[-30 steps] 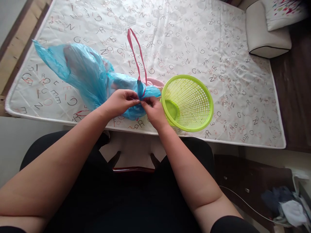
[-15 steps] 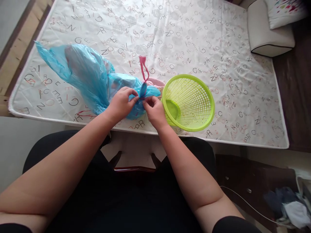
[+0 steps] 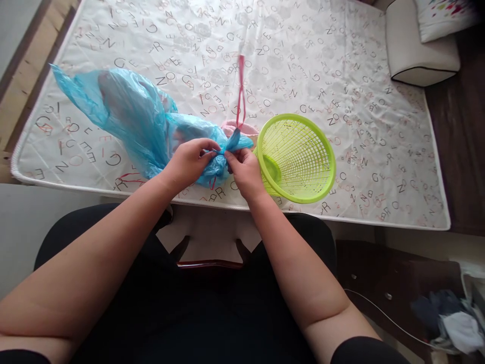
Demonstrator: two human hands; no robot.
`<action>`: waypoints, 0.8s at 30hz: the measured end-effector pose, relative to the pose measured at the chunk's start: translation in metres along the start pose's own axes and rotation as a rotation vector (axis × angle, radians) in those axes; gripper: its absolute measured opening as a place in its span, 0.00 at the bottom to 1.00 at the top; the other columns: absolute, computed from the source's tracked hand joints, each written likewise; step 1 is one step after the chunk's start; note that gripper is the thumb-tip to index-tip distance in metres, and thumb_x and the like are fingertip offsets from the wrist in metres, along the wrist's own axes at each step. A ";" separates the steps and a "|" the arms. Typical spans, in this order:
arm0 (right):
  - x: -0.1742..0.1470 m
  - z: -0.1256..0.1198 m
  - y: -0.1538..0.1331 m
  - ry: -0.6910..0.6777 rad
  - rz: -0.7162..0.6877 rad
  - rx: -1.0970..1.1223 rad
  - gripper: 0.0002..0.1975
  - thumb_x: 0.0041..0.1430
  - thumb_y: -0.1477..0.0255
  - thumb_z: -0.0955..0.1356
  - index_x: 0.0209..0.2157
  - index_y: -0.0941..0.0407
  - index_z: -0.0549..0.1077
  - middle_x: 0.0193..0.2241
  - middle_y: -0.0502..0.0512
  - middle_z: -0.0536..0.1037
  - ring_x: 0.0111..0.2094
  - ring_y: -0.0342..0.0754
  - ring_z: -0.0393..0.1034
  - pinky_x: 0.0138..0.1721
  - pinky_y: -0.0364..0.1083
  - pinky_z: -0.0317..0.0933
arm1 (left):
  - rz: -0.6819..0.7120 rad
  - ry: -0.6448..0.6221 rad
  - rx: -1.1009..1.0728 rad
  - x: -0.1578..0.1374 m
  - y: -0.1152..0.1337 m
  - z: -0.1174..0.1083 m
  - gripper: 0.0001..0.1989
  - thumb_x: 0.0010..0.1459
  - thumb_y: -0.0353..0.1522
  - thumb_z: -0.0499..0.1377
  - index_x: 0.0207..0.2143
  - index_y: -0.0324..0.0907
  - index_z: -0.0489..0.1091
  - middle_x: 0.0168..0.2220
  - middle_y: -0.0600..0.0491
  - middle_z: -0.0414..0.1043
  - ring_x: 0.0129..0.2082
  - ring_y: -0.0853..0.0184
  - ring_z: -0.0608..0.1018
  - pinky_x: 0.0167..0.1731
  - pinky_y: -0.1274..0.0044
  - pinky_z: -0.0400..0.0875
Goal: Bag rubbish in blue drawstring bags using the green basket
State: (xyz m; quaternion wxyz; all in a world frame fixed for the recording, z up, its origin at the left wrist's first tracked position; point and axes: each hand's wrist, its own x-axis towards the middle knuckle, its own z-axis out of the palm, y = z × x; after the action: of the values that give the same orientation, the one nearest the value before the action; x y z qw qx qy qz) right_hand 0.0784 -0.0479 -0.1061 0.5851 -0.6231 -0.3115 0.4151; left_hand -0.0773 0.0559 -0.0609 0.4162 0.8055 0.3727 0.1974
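A blue plastic bag (image 3: pixel 131 108) lies on the mattress with something dark and reddish showing faintly through it. Its gathered neck is pinched between the fingers of my left hand (image 3: pixel 195 159) and my right hand (image 3: pixel 244 169), which almost meet. From the bunched plastic a red drawstring (image 3: pixel 240 93) sticks out away from me in a long narrow loop. Another bit of red string shows just below my fingers. Beside my right hand stands a lime-green plastic basket (image 3: pixel 297 156), tilted so its inside shows. A pink cloth (image 3: pixel 242 128) lies partly hidden behind the bag's neck.
The mattress (image 3: pixel 288 55) has a white cover printed with letters. A beige cushioned block (image 3: pixel 420 50) and a patterned pillow (image 3: pixel 445 20) sit at the far right. Below at right, a white cable (image 3: pixel 390 316) and a pile of cloth (image 3: pixel 460 328) lie near dark furniture.
The red drawstring loop now points straighter away from me and further right. The bag's gathered neck has shifted slightly right in my fingers, and a red string end has appeared below them.
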 end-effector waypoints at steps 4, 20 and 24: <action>-0.003 0.005 -0.005 -0.023 0.034 0.109 0.25 0.69 0.43 0.72 0.46 0.52 0.75 0.37 0.53 0.80 0.41 0.48 0.77 0.40 0.48 0.77 | -0.034 0.046 -0.003 0.000 -0.005 0.000 0.07 0.67 0.34 0.63 0.44 0.45 0.80 0.39 0.51 0.83 0.41 0.61 0.81 0.47 0.71 0.77; -0.012 0.005 -0.005 -0.055 -0.160 -0.168 0.11 0.68 0.59 0.73 0.43 0.51 0.75 0.34 0.49 0.76 0.35 0.46 0.69 0.43 0.49 0.71 | 0.040 0.335 -0.051 0.002 -0.003 -0.020 0.04 0.63 0.30 0.60 0.36 0.46 0.74 0.40 0.48 0.80 0.44 0.60 0.80 0.47 0.67 0.78; -0.012 0.002 -0.010 -0.007 -0.220 -0.233 0.13 0.70 0.56 0.72 0.41 0.50 0.74 0.40 0.53 0.77 0.43 0.50 0.71 0.50 0.52 0.71 | 0.052 0.018 -0.079 0.001 0.000 -0.019 0.09 0.63 0.38 0.67 0.44 0.45 0.78 0.41 0.50 0.81 0.40 0.63 0.80 0.43 0.71 0.77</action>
State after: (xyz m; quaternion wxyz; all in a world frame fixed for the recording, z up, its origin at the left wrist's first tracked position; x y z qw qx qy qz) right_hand 0.0718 -0.0567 -0.0947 0.5496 -0.6474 -0.4260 0.3119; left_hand -0.0888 0.0662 -0.0502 0.4392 0.7960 0.3471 0.2301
